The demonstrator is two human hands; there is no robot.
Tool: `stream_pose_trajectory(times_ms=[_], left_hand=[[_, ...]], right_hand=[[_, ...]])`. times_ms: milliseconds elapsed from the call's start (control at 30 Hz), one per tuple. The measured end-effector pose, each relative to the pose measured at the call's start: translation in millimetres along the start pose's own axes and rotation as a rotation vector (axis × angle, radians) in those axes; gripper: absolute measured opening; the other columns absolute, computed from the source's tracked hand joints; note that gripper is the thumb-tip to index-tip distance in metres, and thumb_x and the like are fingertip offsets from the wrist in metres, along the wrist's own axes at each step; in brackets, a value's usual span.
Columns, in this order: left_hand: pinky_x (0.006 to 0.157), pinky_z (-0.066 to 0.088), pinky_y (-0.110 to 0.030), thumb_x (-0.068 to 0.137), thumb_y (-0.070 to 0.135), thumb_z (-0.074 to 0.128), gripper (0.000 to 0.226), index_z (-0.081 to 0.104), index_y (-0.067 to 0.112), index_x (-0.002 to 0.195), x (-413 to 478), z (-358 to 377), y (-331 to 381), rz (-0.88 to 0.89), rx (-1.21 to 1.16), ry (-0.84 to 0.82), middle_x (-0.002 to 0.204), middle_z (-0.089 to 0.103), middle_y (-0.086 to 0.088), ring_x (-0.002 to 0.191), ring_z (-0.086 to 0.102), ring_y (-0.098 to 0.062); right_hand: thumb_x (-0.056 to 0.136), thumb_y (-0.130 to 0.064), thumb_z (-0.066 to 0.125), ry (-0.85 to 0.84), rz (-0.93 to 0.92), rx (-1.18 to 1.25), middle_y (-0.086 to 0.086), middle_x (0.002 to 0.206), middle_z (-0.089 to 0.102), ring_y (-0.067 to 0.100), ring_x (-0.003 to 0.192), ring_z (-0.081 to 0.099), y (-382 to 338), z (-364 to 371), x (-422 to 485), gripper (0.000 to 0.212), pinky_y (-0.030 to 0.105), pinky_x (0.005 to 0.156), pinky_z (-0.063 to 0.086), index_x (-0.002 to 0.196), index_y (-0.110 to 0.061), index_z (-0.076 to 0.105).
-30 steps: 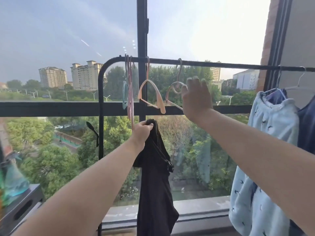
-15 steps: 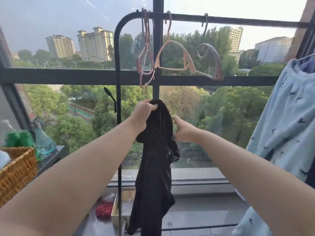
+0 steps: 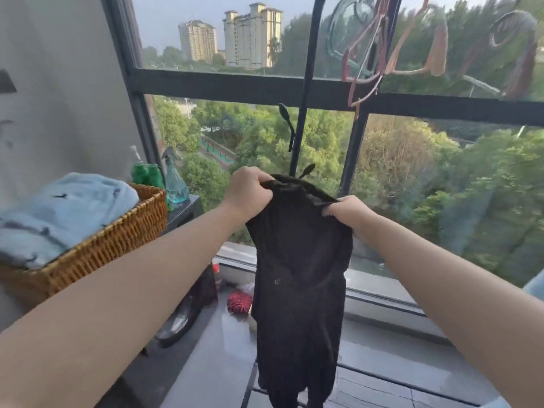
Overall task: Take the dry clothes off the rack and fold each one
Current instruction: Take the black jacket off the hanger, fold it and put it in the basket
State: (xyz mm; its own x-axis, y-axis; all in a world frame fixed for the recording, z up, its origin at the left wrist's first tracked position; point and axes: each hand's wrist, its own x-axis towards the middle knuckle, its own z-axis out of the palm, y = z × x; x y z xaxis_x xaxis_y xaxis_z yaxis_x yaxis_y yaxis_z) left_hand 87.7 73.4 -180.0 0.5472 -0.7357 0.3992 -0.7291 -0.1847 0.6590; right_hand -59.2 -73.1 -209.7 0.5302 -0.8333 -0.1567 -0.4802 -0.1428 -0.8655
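Note:
A black garment (image 3: 297, 284) hangs in the air in front of the window, held by its top edge. My left hand (image 3: 248, 192) grips the top left corner and my right hand (image 3: 347, 212) grips the top right corner, with the cloth stretched between them. The black rack post (image 3: 306, 83) stands behind the garment. Several empty pink hangers (image 3: 412, 51) dangle at the top right, blurred.
A wicker basket (image 3: 117, 240) with folded light-blue clothes (image 3: 59, 213) sits on a dark cabinet at the left. Green bottles (image 3: 147, 173) and a glass spray bottle (image 3: 175, 178) stand behind it. A red object (image 3: 240, 301) lies on the tiled floor by the window sill.
My right hand left the hanger on the rail, came down and took the garment's top edge. The view swung down and left, bringing the basket in and the blue hanging clothes out.

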Motion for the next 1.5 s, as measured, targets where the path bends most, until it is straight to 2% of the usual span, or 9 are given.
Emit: stream_pose_trajectory(times_ms=[233, 433, 600, 800, 900, 1033, 1200, 1300, 1500], left_hand=[[0.081, 0.046, -0.028, 0.079, -0.004, 0.057, 0.033, 0.072, 0.007, 0.106, -29.5, -38.2, -56.1, -0.152, 0.218, 0.073, 0.103, 0.066, -0.011, 0.099, 0.059, -0.027], [0.1, 0.046, -0.038, 0.085, 0.001, 0.063, 0.02, 0.071, 0.012, 0.1, -54.1, -90.9, -75.6, -0.467, -0.604, -0.141, 0.112, 0.066, -0.011, 0.112, 0.058, -0.024], [0.074, 0.047, -0.018, 0.076, -0.006, 0.062, 0.039, 0.069, 0.02, 0.103, -65.9, -139.2, -94.4, -0.295, 0.115, 0.149, 0.093, 0.065, 0.002, 0.088, 0.058, -0.015], [0.06, 0.039, -0.021, 0.078, 0.0, 0.059, 0.024, 0.059, 0.021, 0.088, -68.8, -197.7, -123.6, -0.307, 0.26, 0.492, 0.08, 0.06, -0.002, 0.079, 0.056, -0.019], [0.071, 0.049, -0.023, 0.079, 0.0, 0.055, 0.021, 0.063, 0.018, 0.088, -68.2, -232.5, -146.6, -0.325, 0.2, 0.544, 0.092, 0.068, -0.008, 0.087, 0.061, -0.021], [0.084, 0.052, -0.028, 0.08, 0.001, 0.05, 0.025, 0.066, 0.02, 0.087, -65.7, -283.7, -181.9, -0.318, 0.163, 0.516, 0.099, 0.07, -0.005, 0.097, 0.063, -0.019], [0.078, 0.045, -0.021, 0.087, 0.012, 0.058, 0.012, 0.07, 0.014, 0.087, -72.0, -347.3, -229.2, -0.343, 0.282, 0.386, 0.096, 0.069, -0.003, 0.092, 0.06, -0.02], [0.05, 0.031, -0.019, 0.091, 0.019, 0.059, 0.034, 0.055, 0.019, 0.056, -78.1, -365.0, -253.4, -0.347, 0.336, 0.305, 0.058, 0.052, 0.005, 0.059, 0.045, -0.015], [0.053, 0.036, -0.026, 0.078, 0.0, 0.044, 0.019, 0.062, -0.003, 0.077, -75.6, -394.5, -289.3, -0.535, 0.25, 0.367, 0.066, 0.051, -0.008, 0.064, 0.044, -0.025]], right_hand=[[0.083, -0.004, 0.068, -0.335, -0.074, 0.232, 0.015, 0.083, 0.071, 0.027, 0.073, 0.068, -23.7, 62.8, -0.4, 0.018, 0.039, 0.073, 0.058, 0.1, 0.001, 0.068], [0.079, -0.002, 0.071, -0.49, -0.23, 0.214, 0.013, 0.092, 0.073, 0.031, 0.085, 0.07, -45.3, 112.0, -4.7, 0.024, 0.046, 0.081, 0.056, 0.101, -0.011, 0.069], [0.081, 0.008, 0.065, -0.729, -0.27, 0.049, 0.013, 0.096, 0.071, 0.03, 0.088, 0.069, -76.1, 155.1, -13.9, 0.034, 0.049, 0.083, 0.055, 0.11, -0.01, 0.064], [0.057, -0.026, 0.091, -1.215, -0.291, -0.159, 0.008, 0.108, 0.071, 0.022, 0.101, 0.068, -137.9, 198.2, -34.6, 0.061, 0.033, 0.083, 0.057, 0.109, -0.01, 0.062], [0.069, -0.045, 0.079, -0.809, -0.427, -0.299, 0.009, 0.099, 0.071, 0.025, 0.091, 0.068, -173.1, 253.0, -45.6, 0.06, 0.034, 0.082, 0.056, 0.105, -0.001, 0.06], [0.091, -0.015, 0.051, -0.179, -0.745, -0.514, 0.008, 0.07, 0.055, 0.029, 0.075, 0.056, -214.0, 319.2, -50.4, 0.018, 0.031, 0.06, 0.042, 0.079, -0.004, 0.059], [0.081, 0.0, 0.047, 0.207, -0.973, -0.802, 0.01, 0.08, 0.056, 0.029, 0.071, 0.05, -267.0, 348.2, -60.7, 0.02, 0.031, 0.058, 0.038, 0.097, -0.008, 0.057], [0.082, 0.001, 0.05, 0.311, -0.98, -0.969, 0.007, 0.074, 0.052, 0.03, 0.071, 0.053, -290.2, 365.3, -63.1, 0.014, 0.031, 0.057, 0.039, 0.093, -0.005, 0.057], [0.085, -0.003, 0.042, 0.087, -0.715, -0.74, 0.013, 0.082, 0.056, 0.029, 0.071, 0.055, -315.9, 406.7, -65.6, 0.009, 0.032, 0.056, 0.043, 0.081, -0.004, 0.049]])
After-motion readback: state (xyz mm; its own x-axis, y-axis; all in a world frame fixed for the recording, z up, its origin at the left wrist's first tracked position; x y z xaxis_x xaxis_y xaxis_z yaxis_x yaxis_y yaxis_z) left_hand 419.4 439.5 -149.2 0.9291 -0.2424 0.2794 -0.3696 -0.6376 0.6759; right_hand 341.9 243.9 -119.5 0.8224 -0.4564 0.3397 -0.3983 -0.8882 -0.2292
